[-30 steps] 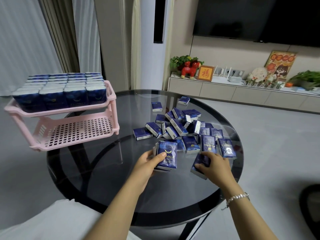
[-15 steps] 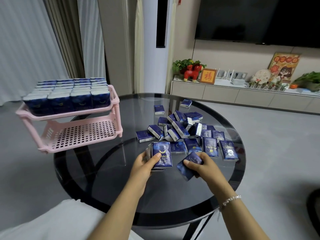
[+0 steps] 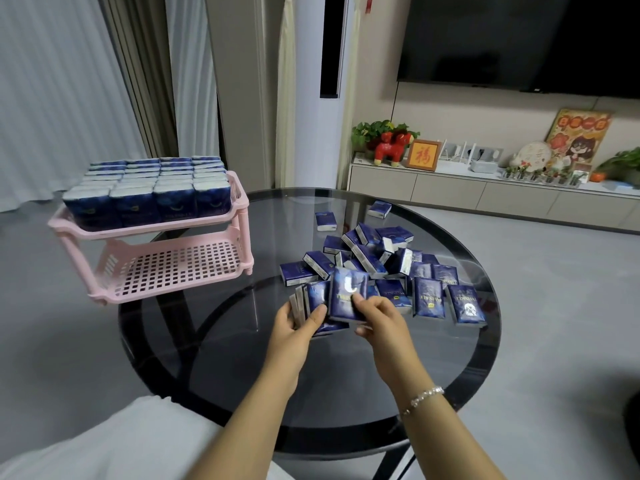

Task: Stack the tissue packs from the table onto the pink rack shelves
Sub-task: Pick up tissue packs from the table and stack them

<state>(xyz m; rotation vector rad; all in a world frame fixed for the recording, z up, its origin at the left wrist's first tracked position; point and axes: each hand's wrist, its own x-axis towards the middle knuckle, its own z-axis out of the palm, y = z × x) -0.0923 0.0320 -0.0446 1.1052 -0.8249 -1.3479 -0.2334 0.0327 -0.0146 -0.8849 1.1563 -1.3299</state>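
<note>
Several dark blue tissue packs (image 3: 377,261) lie heaped on the round dark glass table (image 3: 242,358). My left hand (image 3: 294,323) grips a small upright stack of packs (image 3: 313,299) above the table's middle. My right hand (image 3: 375,317) pinches one more tissue pack (image 3: 348,294) and holds it against the front of that stack. The pink rack (image 3: 114,233) stands at the table's left edge. Its upper shelf is packed with upright tissue packs (image 3: 149,188); its lower shelf (image 3: 180,268) holds nothing.
Two loose packs (image 3: 325,221) lie apart at the far side of the table. Behind it stands a low white cabinet (image 3: 485,192) with ornaments under a wall television. Curtains hang at the left. My white-clad lap (image 3: 114,445) is at the bottom left.
My right hand picked a pack off the table at the right and carried it left against the stack in my left hand. The camera shifted, so the rack sits lower and nearer.
</note>
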